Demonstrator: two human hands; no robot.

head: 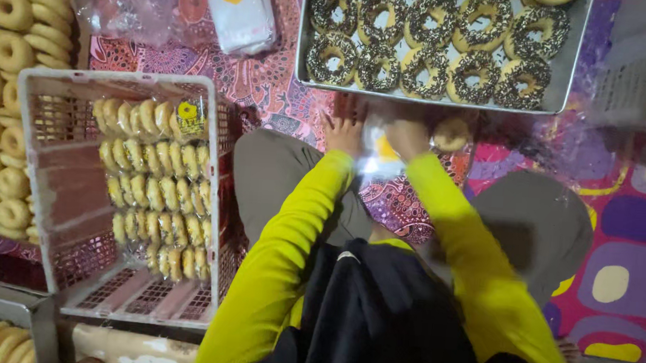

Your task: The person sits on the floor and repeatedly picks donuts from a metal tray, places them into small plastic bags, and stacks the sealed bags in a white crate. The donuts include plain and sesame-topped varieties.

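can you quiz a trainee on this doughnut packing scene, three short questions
1. True or false: the metal tray holds doughnuts topped with dark sprinkles.
2. What do the left hand and right hand hold between them?
3. The white crate holds: A) loose plain doughnuts B) bagged rows of doughnuts C) nothing

Key
1. True
2. A clear plastic bag; a plain doughnut lies just beside the right hand.
3. B
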